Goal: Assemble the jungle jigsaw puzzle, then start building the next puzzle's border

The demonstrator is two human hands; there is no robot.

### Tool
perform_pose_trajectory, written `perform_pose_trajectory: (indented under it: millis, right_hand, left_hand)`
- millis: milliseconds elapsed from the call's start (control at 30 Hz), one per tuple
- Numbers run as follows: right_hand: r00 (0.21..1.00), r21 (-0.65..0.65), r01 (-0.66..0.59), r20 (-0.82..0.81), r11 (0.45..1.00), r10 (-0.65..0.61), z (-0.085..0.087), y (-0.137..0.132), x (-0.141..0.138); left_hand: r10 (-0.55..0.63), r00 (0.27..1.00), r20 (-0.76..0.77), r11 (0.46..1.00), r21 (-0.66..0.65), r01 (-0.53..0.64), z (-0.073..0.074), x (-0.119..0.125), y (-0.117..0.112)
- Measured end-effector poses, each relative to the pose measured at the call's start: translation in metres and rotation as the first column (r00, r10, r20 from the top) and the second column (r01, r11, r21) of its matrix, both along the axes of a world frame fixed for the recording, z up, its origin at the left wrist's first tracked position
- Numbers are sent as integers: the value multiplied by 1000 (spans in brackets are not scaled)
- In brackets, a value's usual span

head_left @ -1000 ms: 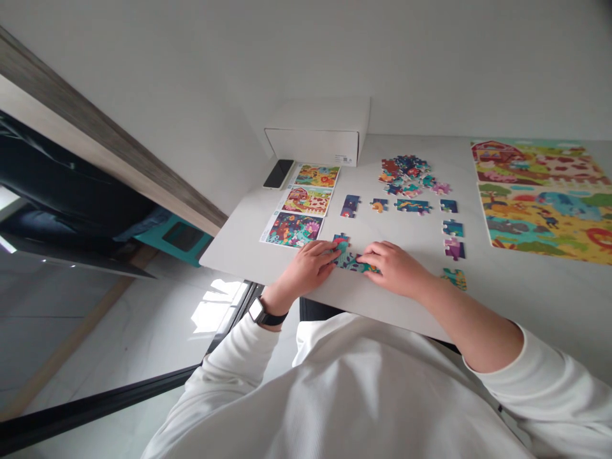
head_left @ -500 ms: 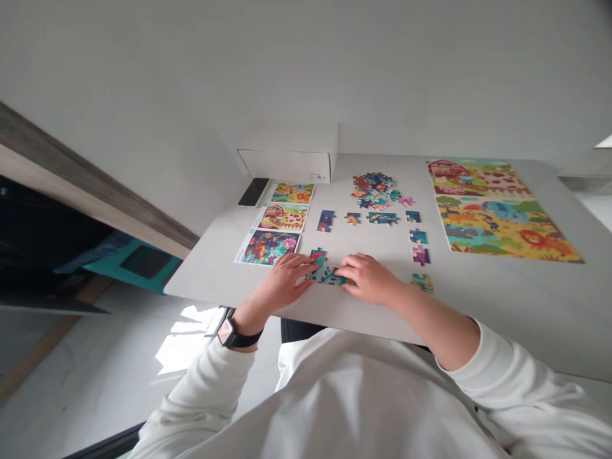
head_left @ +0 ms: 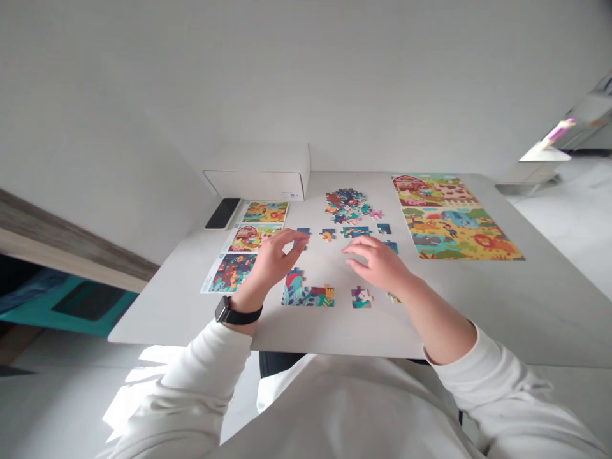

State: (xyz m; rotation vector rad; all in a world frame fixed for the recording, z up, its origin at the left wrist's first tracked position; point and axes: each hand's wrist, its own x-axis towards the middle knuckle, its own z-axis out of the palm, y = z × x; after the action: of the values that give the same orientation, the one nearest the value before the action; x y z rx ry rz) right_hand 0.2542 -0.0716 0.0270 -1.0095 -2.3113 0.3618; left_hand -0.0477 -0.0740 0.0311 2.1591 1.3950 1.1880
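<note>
My left hand (head_left: 280, 255), with a black watch on its wrist, reaches over a dark blue puzzle strip (head_left: 303, 230). Its thumb and fingertips come together on the strip and hide the lower part. My right hand (head_left: 377, 260) hovers over the table's middle with nothing in it, thumb and fingers apart, below a joined blue strip (head_left: 356, 232). Nearer to me lies a joined corner section (head_left: 306, 294) with leaves and a red-and-teal figure. Right of it are a puzzle piece with a white animal (head_left: 361, 298) and a yellow-green piece (head_left: 393, 298) partly under my right forearm.
Loose puzzle pieces (head_left: 347, 203) lie heaped at the back. An orange-and-blue piece (head_left: 327, 235) and small blue pieces (head_left: 384, 228) are spread before them. Picture cards (head_left: 255, 237), a phone (head_left: 222, 213) and a white box (head_left: 258, 183) stand left; finished puzzles (head_left: 461, 233) lie right.
Both hands have let go of the corner section and moved up the table, the left to the dark blue strip. A white-animal piece now shows beside the section. The view has shifted right.
</note>
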Motion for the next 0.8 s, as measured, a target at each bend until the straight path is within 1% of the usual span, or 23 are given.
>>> perform_pose_trajectory:
  millis: [67, 100, 133, 200, 233, 267, 300, 333, 367, 400, 433, 467, 500, 533, 567, 600, 667, 733, 800]
  right_hand:
    - [996, -1, 82, -28, 997, -82, 4, 9, 15]
    - [992, -7, 120, -38, 993, -120, 5, 14, 23]
    - [987, -15, 156, -46, 988, -156, 6, 19, 30]
    - [974, -36, 219, -58, 975, -221, 4, 29, 44]
    - [967, -48, 244, -62, 969, -246, 3, 34, 51]
    - [961, -59, 264, -65, 963, -268, 1, 38, 57]
    - [955, -70, 283, -68, 957, -287, 0, 42, 62]
    - [950, -80, 299, -70, 951, -304, -2, 46, 66]
    - [945, -90, 313, -71, 946, -319, -4, 50, 70]
    - [941, -99, 323, -69, 941, -331, -6, 53, 73]
    - [939, -105, 331, -65, 938, -339, -7, 56, 75]
    - [937, -108, 336, -58, 935, -344, -8, 60, 77]
    - [937, -109, 339, -50, 934, -346, -9, 64, 79]
    - [937, -110, 341, -40, 933, -347, -10, 68, 80]
    - [937, -114, 344, -27, 932, -349, -11, 72, 81]
    - [936, -121, 348, -10, 930, -352, -11, 78, 82]
    - [931, -138, 366, 32, 921, -365, -11, 90, 84]
    - [920, -156, 391, 79, 907, -384, -10, 105, 84]
    - [911, -177, 411, 114, 895, -396, -8, 121, 81]
  left_hand:
    - [31, 979, 200, 995, -102, -11, -8, 9, 15]
    - [43, 947, 320, 987, -160, 9, -12, 12, 21]
    - [57, 892, 449, 976, -212, 44, -14, 15, 27]
    - [79, 735, 673, 944, -288, 163, -16, 18, 39]
    - [84, 654, 752, 925, -302, 229, -15, 18, 44]
    - [82, 587, 805, 908, -303, 289, -14, 17, 48]
    - [73, 545, 835, 895, -296, 333, -13, 16, 52]
    - [61, 533, 844, 888, -289, 357, -13, 14, 56]
    - [52, 552, 832, 892, -287, 350, -13, 13, 59]
    - [49, 604, 796, 906, -289, 308, -13, 11, 60]
    - [48, 687, 725, 928, -286, 237, -15, 10, 61]
    - [50, 786, 617, 953, -266, 148, -16, 8, 61]
    - [55, 877, 477, 974, -217, 57, -18, 7, 60]
    - [61, 945, 322, 989, -148, -13, -19, 6, 58]
    - [62, 983, 174, 996, -72, -50, -20, 6, 56]
    - [58, 997, 55, 998, -4, -58, -21, 5, 53]
    - [55, 995, -82, 994, 94, -47, -20, 4, 50]
    - [65, 989, -132, 988, 148, -45, -18, 4, 47]
    - [85, 986, -142, 983, 175, -60, -18, 3, 47]
